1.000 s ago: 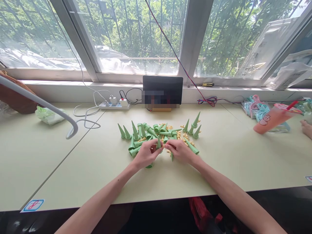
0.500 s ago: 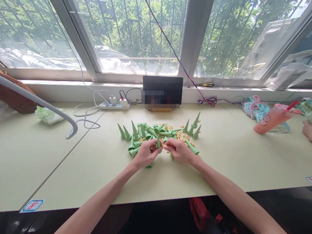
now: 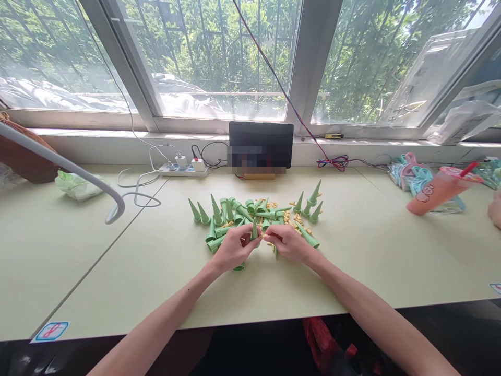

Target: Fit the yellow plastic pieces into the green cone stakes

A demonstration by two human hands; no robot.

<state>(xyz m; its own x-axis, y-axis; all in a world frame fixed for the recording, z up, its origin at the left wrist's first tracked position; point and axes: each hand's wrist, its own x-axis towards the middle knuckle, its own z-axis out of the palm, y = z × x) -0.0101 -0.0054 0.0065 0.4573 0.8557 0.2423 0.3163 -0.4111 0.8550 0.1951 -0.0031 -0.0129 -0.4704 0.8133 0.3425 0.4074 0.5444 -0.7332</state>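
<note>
The left fingers [image 3: 256, 241] pinch closed around an upright green cone [image 3: 254, 230].

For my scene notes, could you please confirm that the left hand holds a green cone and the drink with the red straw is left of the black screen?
Not quite: the head view shows the drink right of the black screen. The left hand does hold a green cone.

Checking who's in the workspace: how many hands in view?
3: the left hand and right hand together by the green cones, plus another person's hand cut off at the right edge. More may be out of frame.
</note>
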